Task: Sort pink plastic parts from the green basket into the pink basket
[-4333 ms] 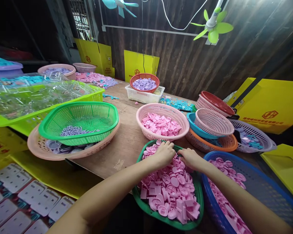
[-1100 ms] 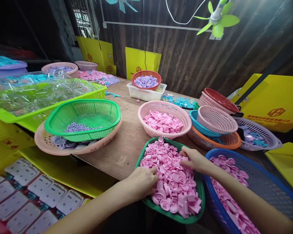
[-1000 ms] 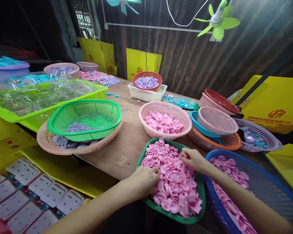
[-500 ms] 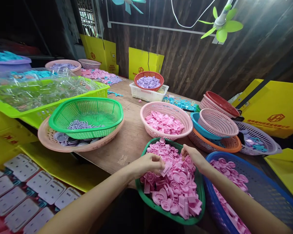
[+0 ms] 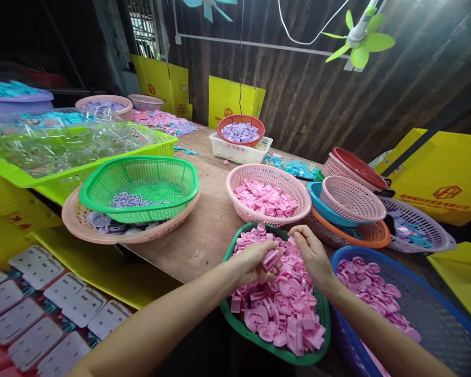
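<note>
My left hand [image 5: 258, 262] is closed around a small pink plastic piece [image 5: 271, 259], its palm turned partly up. Close beside it, my right hand [image 5: 312, 256] pinches another small pink piece, which its fingers partly cover. Both hands are over a dark green basket [image 5: 235, 329] heaped with pink plastic parts [image 5: 286, 298], some round and some box-shaped. Just behind the hands stands a pink basket [image 5: 235, 201] with more pink box-like pieces [image 5: 265, 198] in it.
To the right is a blue basket [image 5: 435, 298] with pink round parts. Stacked baskets, a pink one [image 5: 353, 199] on top, stand behind it. At left, a green basket [image 5: 141, 165] with purple pieces rests on a peach basket [image 5: 68, 220]. Yellow cartons [image 5: 235, 97] line the wall.
My left hand has moved slightly right and turned its palm upward with the pink piece. My right hand has shifted up a little from the basket's contents, and now holds a pink piece.
</note>
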Tool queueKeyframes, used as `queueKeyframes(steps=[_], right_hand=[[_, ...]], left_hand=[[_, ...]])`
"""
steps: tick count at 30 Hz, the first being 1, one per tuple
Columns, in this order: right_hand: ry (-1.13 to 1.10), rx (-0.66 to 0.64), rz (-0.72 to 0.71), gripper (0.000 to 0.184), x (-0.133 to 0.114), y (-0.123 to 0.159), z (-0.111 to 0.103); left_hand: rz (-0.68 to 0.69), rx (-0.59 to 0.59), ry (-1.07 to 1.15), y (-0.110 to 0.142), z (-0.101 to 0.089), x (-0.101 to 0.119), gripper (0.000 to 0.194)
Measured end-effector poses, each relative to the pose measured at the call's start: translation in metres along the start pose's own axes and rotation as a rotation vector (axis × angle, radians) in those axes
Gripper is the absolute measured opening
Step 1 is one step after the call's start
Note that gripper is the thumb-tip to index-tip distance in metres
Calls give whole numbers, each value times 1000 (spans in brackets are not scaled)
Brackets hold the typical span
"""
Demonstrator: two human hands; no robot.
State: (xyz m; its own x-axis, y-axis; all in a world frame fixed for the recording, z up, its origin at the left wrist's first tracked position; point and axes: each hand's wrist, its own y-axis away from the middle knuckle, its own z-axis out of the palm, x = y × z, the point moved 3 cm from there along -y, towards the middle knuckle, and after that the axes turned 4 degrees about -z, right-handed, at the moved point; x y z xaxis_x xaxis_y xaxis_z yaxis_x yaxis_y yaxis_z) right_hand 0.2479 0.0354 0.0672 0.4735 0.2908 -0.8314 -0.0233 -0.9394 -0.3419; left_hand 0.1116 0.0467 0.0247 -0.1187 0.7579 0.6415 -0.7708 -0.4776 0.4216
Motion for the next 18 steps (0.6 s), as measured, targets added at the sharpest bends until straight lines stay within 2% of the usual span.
queueKeyframes(steps=[2,5,10,14,18], right_hand=[[-50,13,40,17,2,-1,0],[-116,-19,116,23,8,1,0],[-361,-103,254,32,12,6,-1],[-563,-186,381,32,13,9,-1],[-646,-183,415,26,16,9,-2]], left_hand=[[104,43,-98,-5,8,1,34],[329,147,-299,-12,13,5,40],[499,320,-598,-16,10,13,34],[756,530,-940,-6,13,24,26],[846,455,-1123,-4,15,27,27]])
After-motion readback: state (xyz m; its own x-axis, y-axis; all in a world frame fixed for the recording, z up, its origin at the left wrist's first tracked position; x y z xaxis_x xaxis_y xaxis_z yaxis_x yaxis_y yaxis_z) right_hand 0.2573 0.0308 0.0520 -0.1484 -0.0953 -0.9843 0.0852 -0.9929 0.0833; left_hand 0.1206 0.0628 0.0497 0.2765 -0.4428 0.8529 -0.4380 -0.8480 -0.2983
